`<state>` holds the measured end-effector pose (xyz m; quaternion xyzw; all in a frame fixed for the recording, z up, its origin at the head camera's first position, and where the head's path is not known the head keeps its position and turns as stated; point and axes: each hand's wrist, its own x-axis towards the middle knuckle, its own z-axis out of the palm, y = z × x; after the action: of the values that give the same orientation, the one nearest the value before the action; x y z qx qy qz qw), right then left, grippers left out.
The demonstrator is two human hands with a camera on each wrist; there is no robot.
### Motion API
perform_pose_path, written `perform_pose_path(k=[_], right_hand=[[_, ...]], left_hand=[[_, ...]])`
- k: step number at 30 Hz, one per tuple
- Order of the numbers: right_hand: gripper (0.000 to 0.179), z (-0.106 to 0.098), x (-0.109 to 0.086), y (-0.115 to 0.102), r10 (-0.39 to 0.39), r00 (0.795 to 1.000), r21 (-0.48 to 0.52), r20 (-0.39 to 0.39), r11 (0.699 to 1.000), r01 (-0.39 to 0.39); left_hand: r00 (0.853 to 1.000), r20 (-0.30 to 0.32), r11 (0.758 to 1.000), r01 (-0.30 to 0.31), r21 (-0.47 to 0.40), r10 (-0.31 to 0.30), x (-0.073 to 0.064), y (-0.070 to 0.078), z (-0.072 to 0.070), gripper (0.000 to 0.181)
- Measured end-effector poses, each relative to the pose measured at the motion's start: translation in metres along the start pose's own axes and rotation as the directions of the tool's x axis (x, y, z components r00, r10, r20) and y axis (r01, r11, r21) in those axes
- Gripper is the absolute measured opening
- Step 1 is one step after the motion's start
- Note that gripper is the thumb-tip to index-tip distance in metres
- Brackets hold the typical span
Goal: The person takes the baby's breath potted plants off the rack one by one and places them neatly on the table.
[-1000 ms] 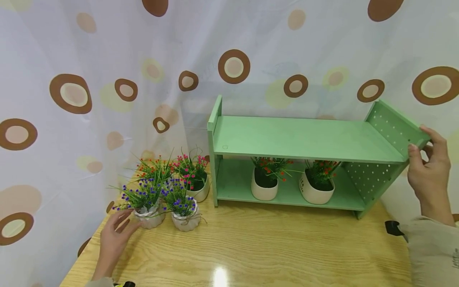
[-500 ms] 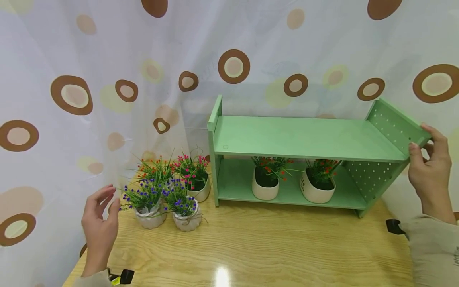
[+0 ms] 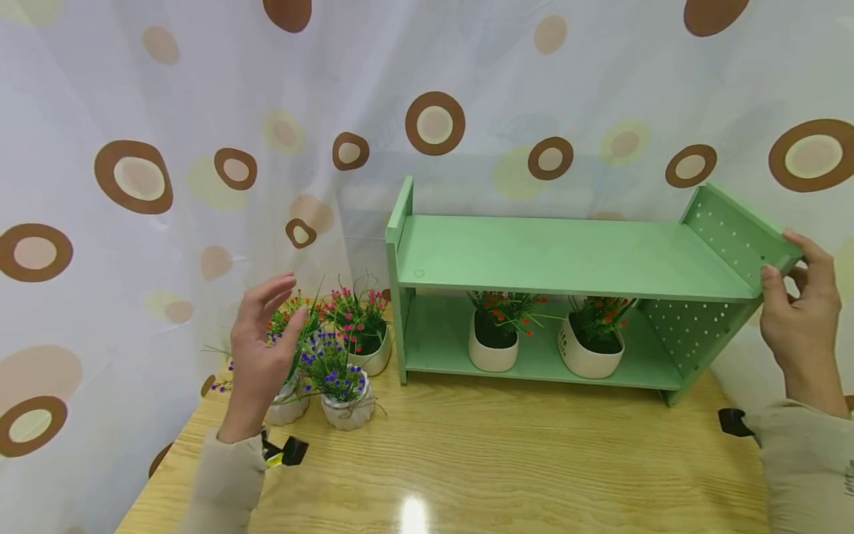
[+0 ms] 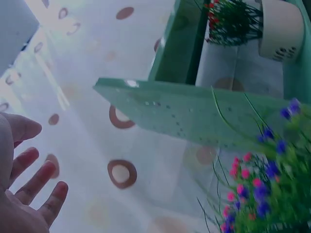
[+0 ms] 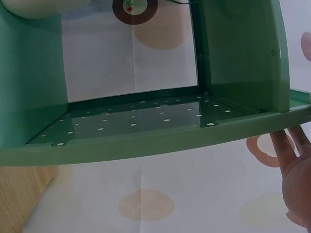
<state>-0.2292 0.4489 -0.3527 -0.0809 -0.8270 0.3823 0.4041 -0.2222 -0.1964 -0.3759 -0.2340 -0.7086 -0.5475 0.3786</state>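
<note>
My left hand (image 3: 263,345) hovers over the potted plants at the left, thumb apart from loosely bent fingers, nothing between them. It partly hides a purple-flowered plant in a white pot (image 3: 288,406) and an orange-red-flowered plant (image 3: 283,315) behind. Beside it stand another purple-flowered plant (image 3: 340,380) and a pink-flowered plant (image 3: 360,326). In the left wrist view, the fingers (image 4: 41,189) are spread in the air, apart from everything. My right hand (image 3: 803,322) grips the upper front corner of the right side panel of a green two-tier shelf (image 3: 574,256).
Two red-flowered plants in white pots, one near the middle (image 3: 494,352) and one to its right (image 3: 594,360), stand on the shelf's lower board. A wooden table (image 3: 507,460) carries everything. A white curtain (image 3: 467,59) with brown circles hangs behind and at the left.
My left hand left the front-left purple plant, rose to the left, then moved right and up over the plants. The right hand stays on the shelf's side panel.
</note>
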Motion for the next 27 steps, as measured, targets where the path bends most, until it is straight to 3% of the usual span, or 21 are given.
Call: perform_pose_path(k=[11, 19, 27], right_hand=[[0.05, 0.0, 0.001, 0.0, -0.001, 1.0, 0.001, 0.001, 1.0, 0.001], [0.05, 0.0, 0.003, 0.002, -0.046, 0.999, 0.01, -0.012, 0.999, 0.047], [0.05, 0.001, 0.004, 0.005, -0.041, 0.999, 0.026, -0.014, 0.999, 0.041]], left_hand=[[0.997, 0.078, 0.995, -0.008, -0.099, 0.016, 0.035, 0.003, 0.05, 0.046], [0.992, 0.099, 0.989, -0.065, -0.136, 0.079, 0.049, 0.008, 0.069, 0.049], [0.988, 0.114, 0.983, -0.087, -0.164, 0.107, 0.055, 0.012, 0.087, 0.047]])
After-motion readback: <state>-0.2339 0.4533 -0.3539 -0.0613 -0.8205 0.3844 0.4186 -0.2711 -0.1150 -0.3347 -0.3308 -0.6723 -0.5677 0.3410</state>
